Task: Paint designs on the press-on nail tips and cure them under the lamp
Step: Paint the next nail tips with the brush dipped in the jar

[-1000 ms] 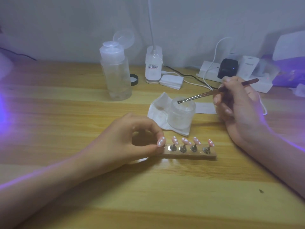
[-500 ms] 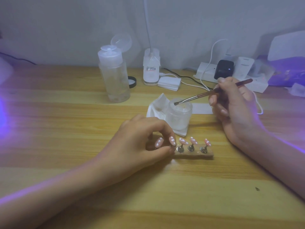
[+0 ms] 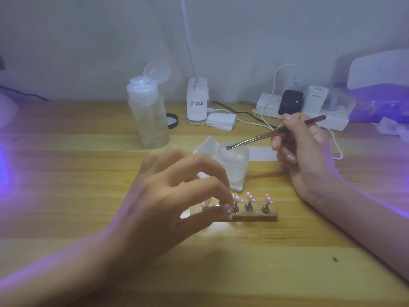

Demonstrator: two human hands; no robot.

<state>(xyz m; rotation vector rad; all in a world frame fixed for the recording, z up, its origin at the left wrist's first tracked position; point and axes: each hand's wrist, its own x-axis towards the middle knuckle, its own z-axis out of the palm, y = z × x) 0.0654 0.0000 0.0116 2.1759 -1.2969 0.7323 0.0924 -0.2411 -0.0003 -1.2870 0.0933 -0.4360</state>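
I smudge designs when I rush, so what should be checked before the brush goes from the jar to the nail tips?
1. Grip on the brush by the right hand: ok.
2. Bristles loaded from the open jar: cannot tell; they hover over its mouth.
3. The left hand pinching the pinched tip near the wooden stand's left end: ok.
4. The other tips seated on their posts: ok for the three on the right.
5. The cure lamp switched on: ok, purple glow beneath it.
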